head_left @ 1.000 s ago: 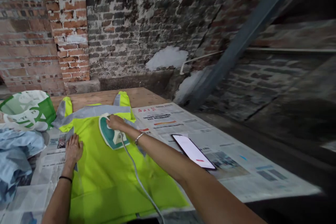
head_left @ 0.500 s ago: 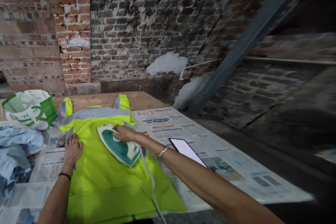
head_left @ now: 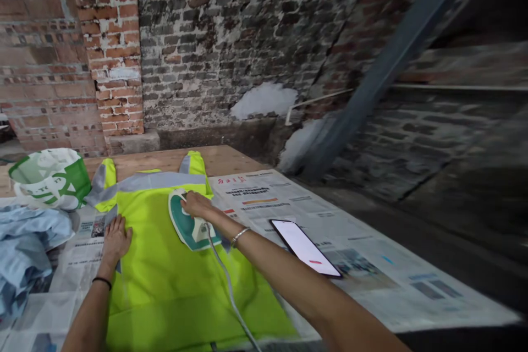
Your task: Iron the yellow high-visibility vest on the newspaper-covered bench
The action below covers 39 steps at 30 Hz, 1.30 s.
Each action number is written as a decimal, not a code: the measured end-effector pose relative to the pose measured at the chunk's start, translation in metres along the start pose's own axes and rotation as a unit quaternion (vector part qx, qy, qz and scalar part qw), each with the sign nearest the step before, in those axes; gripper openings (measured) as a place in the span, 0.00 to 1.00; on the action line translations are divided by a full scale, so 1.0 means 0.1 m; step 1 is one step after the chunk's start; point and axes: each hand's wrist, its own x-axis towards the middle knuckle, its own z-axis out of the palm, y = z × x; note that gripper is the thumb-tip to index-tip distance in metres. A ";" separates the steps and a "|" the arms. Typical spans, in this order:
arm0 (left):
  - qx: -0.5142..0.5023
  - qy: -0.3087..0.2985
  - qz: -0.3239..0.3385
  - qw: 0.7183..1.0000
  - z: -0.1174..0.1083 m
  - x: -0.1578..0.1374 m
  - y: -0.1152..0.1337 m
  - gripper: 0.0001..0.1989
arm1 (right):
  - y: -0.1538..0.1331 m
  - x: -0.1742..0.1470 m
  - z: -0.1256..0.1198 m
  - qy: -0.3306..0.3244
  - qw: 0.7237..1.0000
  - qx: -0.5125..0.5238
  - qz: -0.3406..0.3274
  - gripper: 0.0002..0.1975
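Note:
A bright yellow high-visibility jacket (head_left: 152,275) with grey reflective bands lies spread out over newspaper. My right hand (head_left: 197,205) is wrapped round the handle of a green and white clothes iron (head_left: 185,225), which rests on the upper right part of the jacket. The iron's tip points away from me, slightly left, and its pale cord (head_left: 231,291) runs back toward me across the cloth. Flat on the jacket's left edge lies my left hand (head_left: 116,239), fingers stretched out, holding nothing.
Right of the jacket, a phone with a lit screen (head_left: 305,247) lies on the newspaper (head_left: 264,190). Crumpled light blue cloth (head_left: 28,247) and a green and white bag (head_left: 51,179) sit at the left. Brick walls and a slanting grey beam (head_left: 383,60) stand beyond the table.
The iron in my right hand has shifted right and turned so its tip points more away from me. More of the phone shows now. My left hand stays on the jacket's edge.

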 end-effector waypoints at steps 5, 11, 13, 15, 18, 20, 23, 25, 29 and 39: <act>-0.017 0.029 0.030 0.999 -0.19 -0.10 0.12 0.25 | -0.02 0.06 -0.03 -0.007 1.000 0.009 -0.012 0.19; -0.049 0.000 0.216 0.975 -0.20 -1.18 0.82 0.26 | -0.01 -0.07 -0.08 -0.018 0.998 0.037 -0.036 0.18; -0.085 0.028 0.311 0.946 -0.06 -1.62 1.05 0.32 | 0.02 -0.14 -0.08 -0.032 0.997 0.052 -0.056 0.18; -0.103 0.086 0.339 0.931 0.09 -1.93 1.20 0.36 | 0.07 -0.25 -0.07 -0.049 0.991 0.067 -0.107 0.20; -0.095 0.134 0.332 0.929 0.21 -2.11 1.27 0.39 | 0.13 -0.47 -0.04 -0.058 0.971 0.052 -0.227 0.18; -0.082 0.134 0.333 0.929 0.22 -2.12 1.26 0.42 | 0.13 -0.64 -0.01 -0.074 0.953 0.021 -0.295 0.15; -0.068 0.133 0.340 0.929 0.18 -2.11 1.24 0.46 | 0.05 -0.82 0.06 -0.099 0.939 -0.032 -0.328 0.19; -0.062 0.143 0.345 0.926 0.17 -2.12 1.24 0.44 | -0.01 -0.86 0.12 -0.090 0.943 -0.065 -0.313 0.21; -0.053 0.164 0.358 0.918 0.14 -2.15 1.23 0.37 | -0.06 -0.63 0.18 -0.067 0.956 -0.085 -0.273 0.22; -0.099 0.227 0.322 0.914 -0.01 -2.12 1.37 0.25 | -0.29 0.60 0.05 0.018 0.992 -0.056 -0.113 0.28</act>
